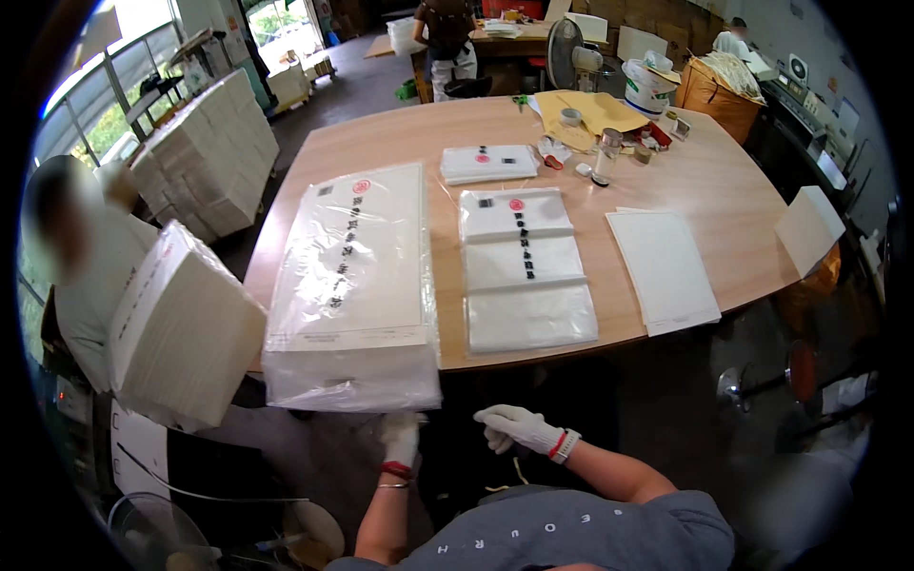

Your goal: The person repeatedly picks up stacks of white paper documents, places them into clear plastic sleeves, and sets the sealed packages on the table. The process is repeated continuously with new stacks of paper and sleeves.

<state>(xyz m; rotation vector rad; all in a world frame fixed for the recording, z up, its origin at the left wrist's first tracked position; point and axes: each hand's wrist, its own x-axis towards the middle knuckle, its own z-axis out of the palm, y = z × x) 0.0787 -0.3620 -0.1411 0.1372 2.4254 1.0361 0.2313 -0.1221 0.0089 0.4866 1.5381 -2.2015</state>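
A large clear plastic bag (357,376) with printed white paper (381,247) inside lies on the left part of the table, its lower end hanging over the near edge. My left hand (402,438), in a white glove, is just below that end; its fingers are blurred, and I cannot tell if they touch the plastic. My right hand (519,428), also gloved, hovers off the table edge with fingers loosely bent and apart, holding nothing visible. Right of the large bag lies a stack of folded clear bags (528,314) with dark print and a red mark.
A tall paper stack (186,324) stands at the left beside a person (76,276). White sheets (664,271) lie on the table's right (562,157). Farther back are a smaller printed stack (488,164), tape rolls, a glass jar (606,157), yellow paper (595,111) and a fan (566,55).
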